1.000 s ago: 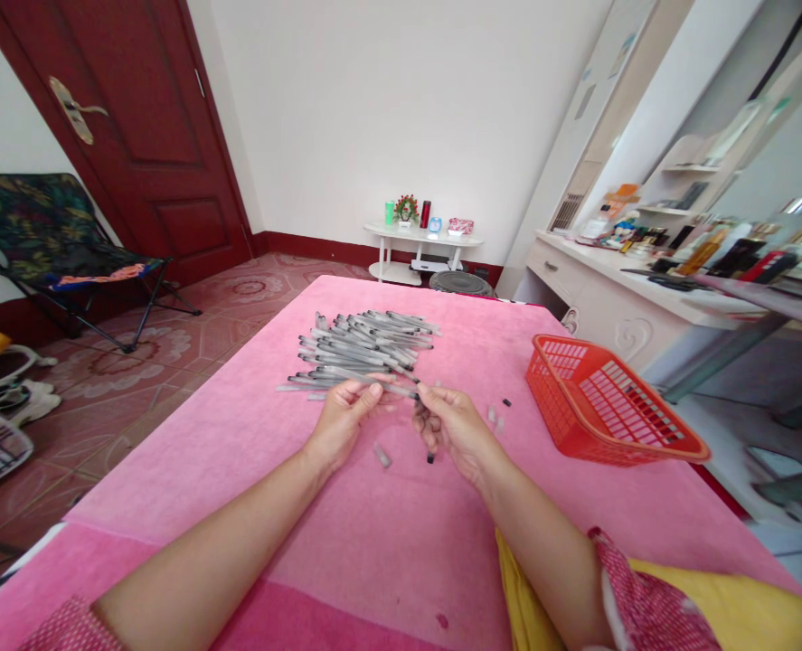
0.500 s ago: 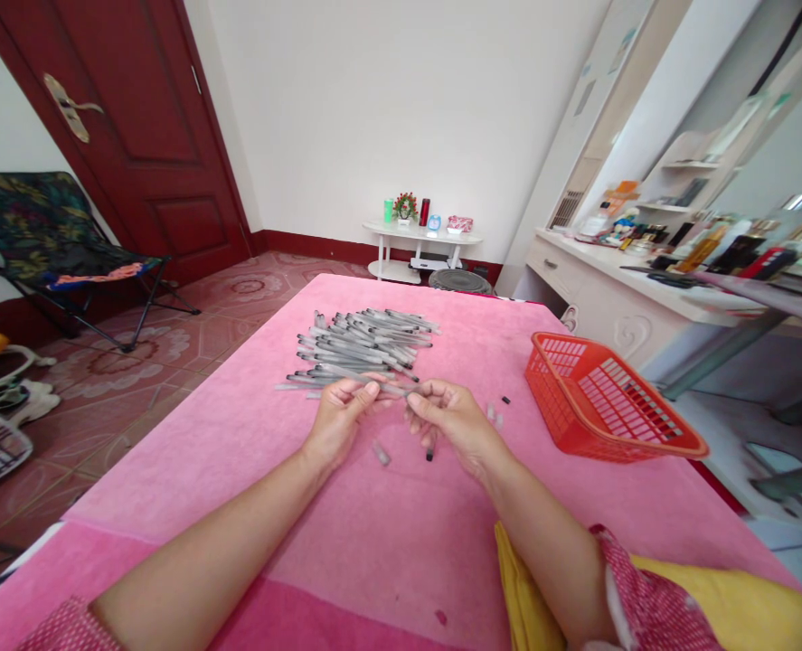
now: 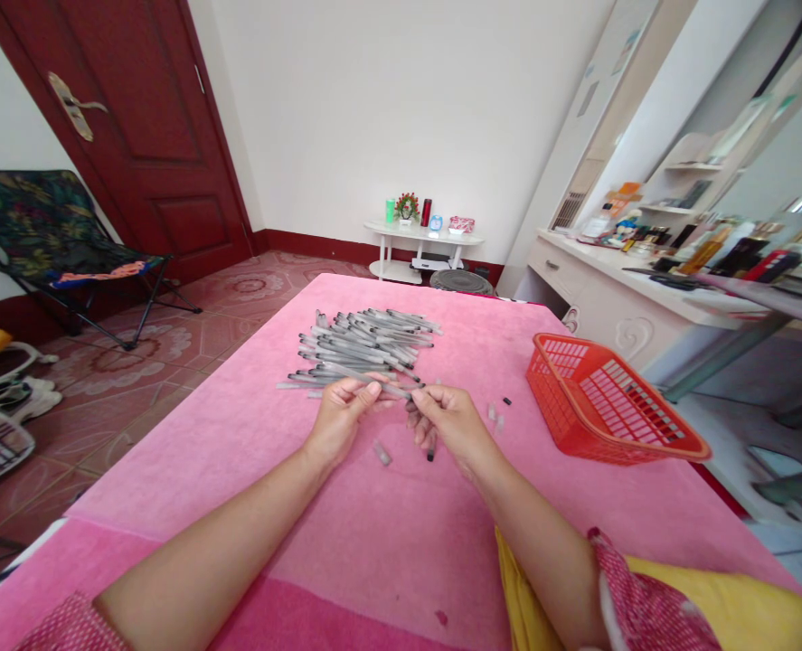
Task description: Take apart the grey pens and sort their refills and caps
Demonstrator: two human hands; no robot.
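Note:
Both my hands meet over the pink cloth, just in front of the pile of pens [image 3: 366, 344]. One clear, greyish pen [image 3: 393, 391] stretches between them. My left hand [image 3: 339, 411] is closed around its barrel, with the thumb on top. At the pen's right end, my right hand [image 3: 451, 420] pinches with thumb and forefinger; whether a small part sits in that pinch is hidden. The right hand's fingertips look dark and smudged. Below the hands lie a clear pen cap [image 3: 382, 453] and a small black-ended piece [image 3: 431, 449], which is partly under the right fingers.
A red plastic basket [image 3: 604, 398] stands on the right of the pink cloth [image 3: 346, 524]. Between it and my right hand lie a small black piece [image 3: 507, 400] and a few clear bits [image 3: 495, 418]. Yellow fabric [image 3: 732, 597] rests by my right forearm.
The right hand's grip at the pen's end has shifted slightly, and its thumb is now straighter along the pen. The left hand keeps its hold.

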